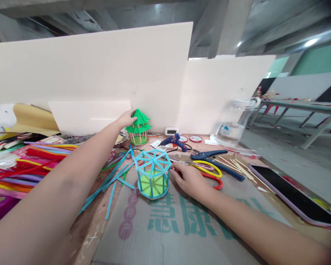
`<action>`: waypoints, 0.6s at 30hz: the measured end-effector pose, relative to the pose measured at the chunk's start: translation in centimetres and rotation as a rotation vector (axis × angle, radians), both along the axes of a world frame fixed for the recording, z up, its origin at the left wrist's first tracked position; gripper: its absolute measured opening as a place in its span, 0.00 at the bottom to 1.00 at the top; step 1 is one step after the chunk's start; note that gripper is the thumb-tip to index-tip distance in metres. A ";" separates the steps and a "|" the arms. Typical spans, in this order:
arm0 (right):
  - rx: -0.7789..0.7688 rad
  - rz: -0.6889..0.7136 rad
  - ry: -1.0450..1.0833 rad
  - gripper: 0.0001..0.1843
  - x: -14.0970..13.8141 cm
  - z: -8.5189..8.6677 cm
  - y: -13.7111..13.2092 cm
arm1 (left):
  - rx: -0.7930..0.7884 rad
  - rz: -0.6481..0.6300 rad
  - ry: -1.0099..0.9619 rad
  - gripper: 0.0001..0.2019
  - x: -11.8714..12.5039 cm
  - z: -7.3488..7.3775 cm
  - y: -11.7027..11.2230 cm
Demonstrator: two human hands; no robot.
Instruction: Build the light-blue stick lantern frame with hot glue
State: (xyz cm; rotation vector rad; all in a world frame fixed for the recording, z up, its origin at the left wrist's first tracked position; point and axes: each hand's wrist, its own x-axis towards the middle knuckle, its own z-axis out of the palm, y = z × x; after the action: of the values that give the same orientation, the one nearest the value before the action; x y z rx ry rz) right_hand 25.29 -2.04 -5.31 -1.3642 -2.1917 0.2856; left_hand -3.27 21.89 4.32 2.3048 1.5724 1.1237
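At the back, my left hand (127, 119) grips the top roof of a small green pagoda model (139, 128), which has two tiers and thin wooden posts. My right hand (187, 177) has its fingers curled at the right side of a light-blue open frame (153, 162), apparently pinching a post there. The frame stands upright, with spokes across its top and a yellow-green base (153, 184). It rests on a printed cardboard sheet (143, 235). Just beyond my right hand lie scissors with yellow and red handles (216, 168).
Loose blue strips (110, 200) and colourful pipe cleaners (35, 162) lie on the left. Behind the frame are a blue glue gun (174, 141) and a small digital clock (171, 131). To the right are blue cutters (209, 154), wooden sticks (244, 170), a phone (292, 195) and a water bottle (231, 123).
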 end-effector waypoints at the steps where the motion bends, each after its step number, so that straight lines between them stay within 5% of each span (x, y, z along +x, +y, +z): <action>1: 0.000 0.002 -0.003 0.12 0.0 0.0 0.0 | 0.004 0.009 -0.007 0.18 0.1 0.1 -0.2; 7: 0.015 0.029 0.018 0.12 0.2 -0.3 0.2 | 0.113 0.110 -0.080 0.18 0.1 2.9 -4.3; 12: 0.036 0.040 0.009 0.14 0.2 -0.2 0.1 | 0.269 0.132 -0.113 0.17 0.4 5.6 -11.3; 18: 0.030 0.024 -0.001 0.15 0.1 -0.2 0.0 | 0.362 0.063 -0.014 0.19 0.9 6.5 -19.0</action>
State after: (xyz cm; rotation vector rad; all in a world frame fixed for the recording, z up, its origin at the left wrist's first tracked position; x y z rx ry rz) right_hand 25.43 -2.00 -5.54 -1.3227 -2.2056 0.2605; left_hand -2.34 2.94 10.80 2.4666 1.5547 1.5493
